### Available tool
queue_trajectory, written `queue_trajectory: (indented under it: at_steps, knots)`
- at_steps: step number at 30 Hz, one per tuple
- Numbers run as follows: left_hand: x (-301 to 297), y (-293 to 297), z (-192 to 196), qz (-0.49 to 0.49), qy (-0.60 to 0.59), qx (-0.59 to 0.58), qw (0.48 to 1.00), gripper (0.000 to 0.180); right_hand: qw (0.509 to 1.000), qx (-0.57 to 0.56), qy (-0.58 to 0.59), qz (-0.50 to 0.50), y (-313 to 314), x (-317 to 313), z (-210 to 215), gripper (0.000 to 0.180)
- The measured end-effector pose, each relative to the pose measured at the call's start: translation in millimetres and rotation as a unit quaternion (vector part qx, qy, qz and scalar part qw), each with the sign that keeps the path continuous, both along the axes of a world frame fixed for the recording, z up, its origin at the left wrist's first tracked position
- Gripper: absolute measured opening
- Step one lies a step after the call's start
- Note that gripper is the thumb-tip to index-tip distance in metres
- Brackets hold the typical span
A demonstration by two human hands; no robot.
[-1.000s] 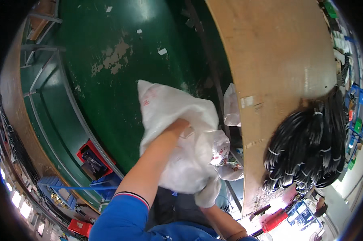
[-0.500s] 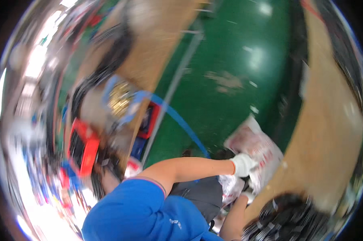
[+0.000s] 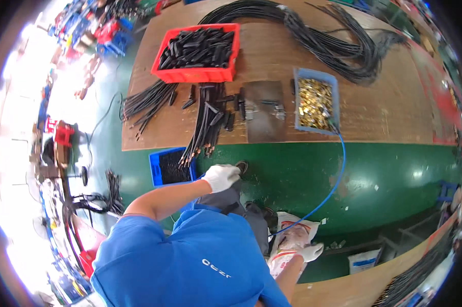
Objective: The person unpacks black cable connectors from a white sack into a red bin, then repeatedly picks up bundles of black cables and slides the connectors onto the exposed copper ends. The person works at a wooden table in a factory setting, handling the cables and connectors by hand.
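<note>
My left hand (image 3: 222,178), in a white knit glove, hangs in front of the table edge. Its fingers look loosely curled, with nothing showing in them. Just behind it are a blue crate (image 3: 159,169) with dark pieces and a bundle of black cables (image 3: 203,128) with copper-coloured ends overhanging the edge. My right hand (image 3: 310,252), also gloved, is low on the right beside a white plastic sack (image 3: 287,263) with red print. Its fingers are stretched out, and no held thing shows. A blue hose (image 3: 338,179) runs from the table down to my lap.
On the brown table (image 3: 384,112) stand a red bin (image 3: 192,77) of black sleeves and a blue-grey tray (image 3: 317,131) of brass-coloured parts. A dark mat (image 3: 264,128) lies between them. Long black cables (image 3: 323,48) stretch across the back. Another bench (image 3: 333,286) is at my lower right.
My view has swung from the sack toward the table. My left hand has left the sack and moved to the table's front edge; my right hand remains beside the sack.
</note>
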State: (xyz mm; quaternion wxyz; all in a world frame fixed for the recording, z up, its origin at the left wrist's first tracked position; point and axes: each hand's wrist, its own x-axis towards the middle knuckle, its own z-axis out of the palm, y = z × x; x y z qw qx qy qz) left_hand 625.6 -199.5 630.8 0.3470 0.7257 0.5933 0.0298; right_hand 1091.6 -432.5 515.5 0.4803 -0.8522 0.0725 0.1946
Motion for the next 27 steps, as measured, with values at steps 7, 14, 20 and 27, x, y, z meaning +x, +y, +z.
queue_trajectory:
  at_steps: [7, 14, 20, 27]
  knots:
    - [-95, 52, -12, 0.258, 0.029, 0.125, 0.958, 0.061, 0.880, 0.039, -0.077, 0.468, 255, -131, 69, 0.033]
    - [-117, 165, -23, 0.103, 0.131, 0.194, 0.967, 0.079, 0.601, -0.010, -0.130, 0.789, 394, -357, 62, 0.068]
    - [-121, 206, -48, 0.042, 0.182, 0.103, 0.977, 0.061, 0.502, -0.155, -0.239, 0.817, 439, -432, 65, 0.074]
    - [-123, 189, -61, 0.136, 0.152, 0.126, 0.971, 0.033, 0.462, -0.197, -0.205, 0.840, 464, -446, 65, 0.062]
